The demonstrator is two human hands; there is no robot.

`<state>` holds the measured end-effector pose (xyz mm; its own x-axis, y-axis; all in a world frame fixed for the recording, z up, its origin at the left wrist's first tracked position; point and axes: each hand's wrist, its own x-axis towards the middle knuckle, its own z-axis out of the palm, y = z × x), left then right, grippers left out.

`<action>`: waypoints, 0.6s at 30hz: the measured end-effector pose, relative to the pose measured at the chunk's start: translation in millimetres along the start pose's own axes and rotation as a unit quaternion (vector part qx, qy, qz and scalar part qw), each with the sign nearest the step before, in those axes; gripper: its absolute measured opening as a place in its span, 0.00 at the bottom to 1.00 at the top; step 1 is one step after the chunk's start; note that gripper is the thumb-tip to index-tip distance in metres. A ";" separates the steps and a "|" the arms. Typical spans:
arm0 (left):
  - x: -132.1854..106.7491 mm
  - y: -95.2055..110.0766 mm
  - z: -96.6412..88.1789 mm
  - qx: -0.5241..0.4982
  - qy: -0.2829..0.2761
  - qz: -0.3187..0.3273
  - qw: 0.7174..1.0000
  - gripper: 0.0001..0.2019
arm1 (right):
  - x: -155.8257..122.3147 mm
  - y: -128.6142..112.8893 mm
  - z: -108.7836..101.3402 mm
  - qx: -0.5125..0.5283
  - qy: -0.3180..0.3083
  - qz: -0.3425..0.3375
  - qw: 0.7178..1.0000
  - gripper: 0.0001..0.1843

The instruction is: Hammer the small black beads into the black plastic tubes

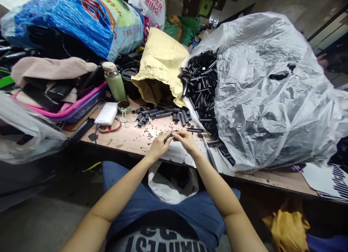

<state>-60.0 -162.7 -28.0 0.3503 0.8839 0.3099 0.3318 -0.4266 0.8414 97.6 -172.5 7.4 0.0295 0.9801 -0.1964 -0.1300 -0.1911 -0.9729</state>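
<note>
At the table's [130, 140] near edge, two hands met on one dark piece

Both grips came together over the table, and the small dark piece [169, 136] sat between them. The left grip [160, 146] grasped it, with the piece just beyond the fingers at about one o'clock from that hand. The right grip [185, 140] was pinched at its far end, so from there the piece lay between nine and ten o'clock. Whether those fingertips also held some smaller bit could not be told. Its long axis appeared to run from eight toward two o'clock, and that slant, lined up with the right fingertips, seemed the relation that counted. The left hand had more of it; the right was nearest its tip.

From the hands, a heap of ribbed rods [163, 112] lay near twelve, black tubes [201, 81] spilled at one, and a hammer [208, 150] rested between three and four.

Of writing, the white bag [153, 7] toward eleven plainly read "SUPER MING" in red. The blue sack [73, 21] at ten carried a red emblem and characters too creased to read. Large dark letters crossed the shirt [163, 241] at six, cut off by the frame. Print on the sheet [312, 176] toward four was illegible.
</note>
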 end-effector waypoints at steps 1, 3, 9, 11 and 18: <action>0.3 1.4 0.9 -0.001 0.001 0.004 1.000 0.20 | -2.5 -1.3 -1.4 0.009 0.007 0.000 1.000 0.16; 1.3 5.0 2.8 -0.009 0.001 0.012 1.000 0.20 | -5.9 -3.8 -4.7 0.057 0.032 0.022 0.998 0.16; 2.9 10.9 9.2 0.009 -0.007 0.023 1.000 0.19 | -9.8 -6.6 -12.0 0.147 0.060 0.075 0.984 0.17; 2.1 10.0 10.6 0.021 -0.007 0.029 0.999 0.19 | -11.2 -5.7 -12.4 0.132 0.053 0.067 0.988 0.17; -2.4 5.3 15.3 0.012 -0.019 0.040 0.999 0.20 | -22.7 -0.6 -12.2 -0.110 0.024 -0.094 0.989 0.15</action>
<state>-45.7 -170.1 -31.1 0.4090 0.8394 0.3579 0.3229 -0.5000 0.8036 109.1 -195.3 11.0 0.0801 0.9967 -0.0099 0.1002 -0.0179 -0.9948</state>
